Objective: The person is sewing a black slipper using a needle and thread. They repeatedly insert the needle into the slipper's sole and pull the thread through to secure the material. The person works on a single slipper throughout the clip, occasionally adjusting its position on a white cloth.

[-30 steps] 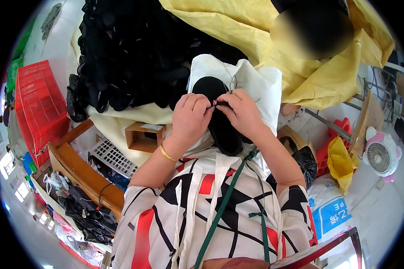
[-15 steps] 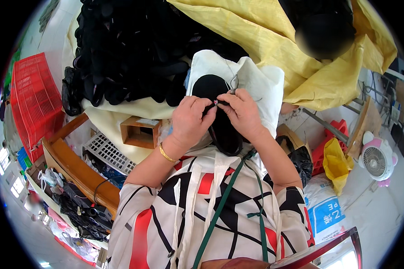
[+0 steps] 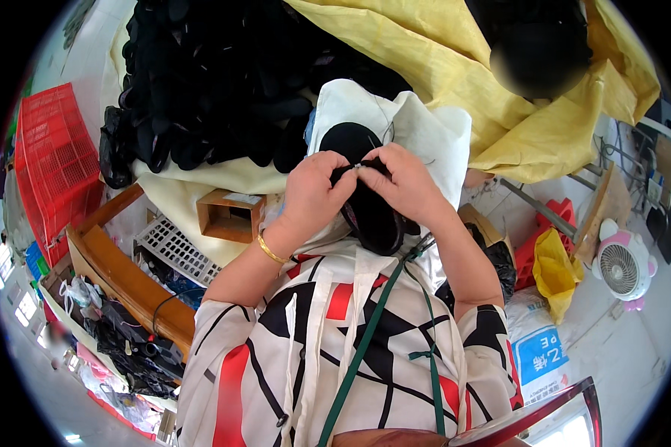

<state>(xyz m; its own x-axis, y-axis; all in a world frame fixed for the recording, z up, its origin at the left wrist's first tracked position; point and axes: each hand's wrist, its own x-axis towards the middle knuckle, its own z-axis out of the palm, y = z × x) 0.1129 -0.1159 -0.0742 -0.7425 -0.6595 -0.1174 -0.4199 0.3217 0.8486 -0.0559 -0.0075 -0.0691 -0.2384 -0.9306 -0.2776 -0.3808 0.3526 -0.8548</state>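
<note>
Two hands: left hand [image 3: 314, 192] and right hand [image 3: 404, 182] pinch shut on the black shoe upper [image 3: 365, 195] between them
Upper: soft dark fabric, oval; over white cloth [image 3: 425, 128]
Behind: heaped black shoe uppers [image 3: 224, 82]; yellow sack [image 3: 455, 67]

Single head-worn fisheye, steeply downward, close above the lap.

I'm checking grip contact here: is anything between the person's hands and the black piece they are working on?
Nothing visible. The left hand and right hand both pinch the black piece directly at its upper edge, fingertips meeting over the white cloth; a thin thread lies nearby but blocks nothing.
</note>
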